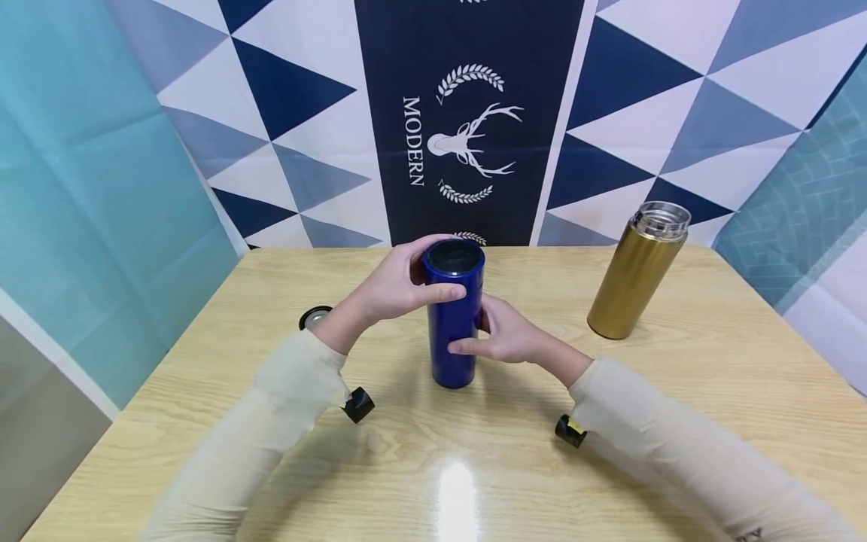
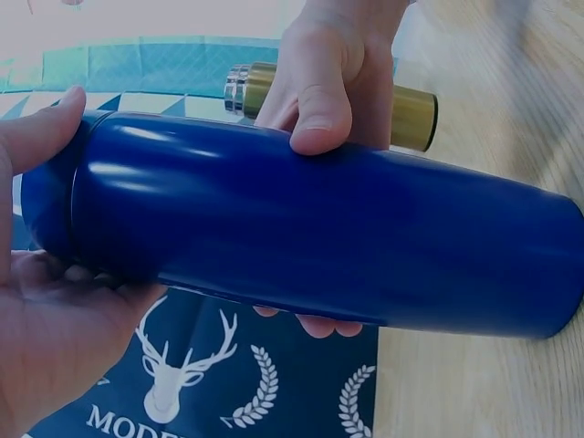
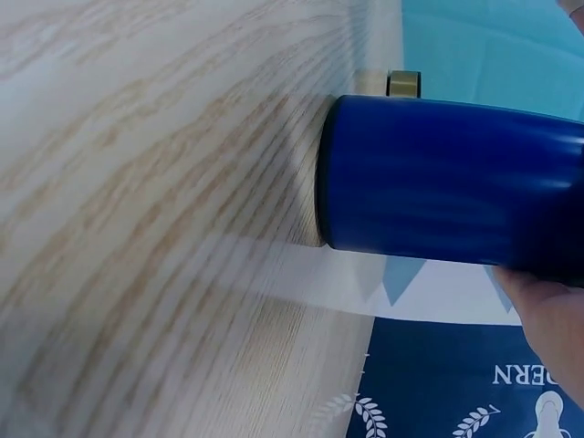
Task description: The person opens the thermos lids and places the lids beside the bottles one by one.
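Observation:
A blue thermos stands upright near the middle of the table, its dark-topped lid on. My left hand grips it around the top, thumb across the front. Lower down the body, my right hand holds it from the right side with the thumb in front. In the left wrist view, a thin seam parts the lid from the blue body, and the left fingers lie around that lid end. The right wrist view shows the bottom end of the thermos at the tabletop.
A gold thermos with a bare steel mouth stands at the back right. Partly hidden behind my left wrist lies a round cap with a black rim. The wooden table ends at a patterned cloth wall.

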### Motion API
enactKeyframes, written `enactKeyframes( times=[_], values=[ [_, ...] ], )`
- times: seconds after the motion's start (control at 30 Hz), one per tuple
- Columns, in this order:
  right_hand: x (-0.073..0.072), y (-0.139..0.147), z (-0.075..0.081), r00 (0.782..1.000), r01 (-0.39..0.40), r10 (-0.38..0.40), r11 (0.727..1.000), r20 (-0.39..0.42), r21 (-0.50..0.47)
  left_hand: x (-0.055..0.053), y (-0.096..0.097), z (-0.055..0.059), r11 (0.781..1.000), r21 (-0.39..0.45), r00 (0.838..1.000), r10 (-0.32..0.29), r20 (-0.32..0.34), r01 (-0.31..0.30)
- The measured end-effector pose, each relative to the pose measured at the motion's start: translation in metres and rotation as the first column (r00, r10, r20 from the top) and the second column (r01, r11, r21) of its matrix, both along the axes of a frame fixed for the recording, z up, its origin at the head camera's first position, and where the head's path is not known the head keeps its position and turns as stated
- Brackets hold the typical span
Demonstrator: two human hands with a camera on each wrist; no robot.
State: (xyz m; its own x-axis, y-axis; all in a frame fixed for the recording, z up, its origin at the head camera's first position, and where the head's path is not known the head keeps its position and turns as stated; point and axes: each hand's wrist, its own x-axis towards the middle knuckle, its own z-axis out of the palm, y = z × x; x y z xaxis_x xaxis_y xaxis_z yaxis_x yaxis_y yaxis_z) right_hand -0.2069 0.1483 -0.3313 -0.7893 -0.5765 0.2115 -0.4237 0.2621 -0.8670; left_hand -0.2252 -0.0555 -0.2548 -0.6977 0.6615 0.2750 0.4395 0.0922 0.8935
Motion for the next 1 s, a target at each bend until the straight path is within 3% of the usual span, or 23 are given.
enactKeyframes(
  times=[0.5, 1.0],
  values=[
    [0.0007, -0.0080, -0.0021, 1.000, 0.010, -0.011, 1.000, 0.017, 0.007, 0.0066, -0.0052, 0.0016, 0.997, -0.029, 0.998, 0.069, -0.010, -0.069],
    [0.0061, -0.0052, -0.0013, 0.998, 0.060, -0.060, 0.998, -0.004, 0.027, 0.0054, 0.0008, -0.0014, 0.996, -0.025, 0.996, 0.083, -0.028, -0.084]
  ],
)
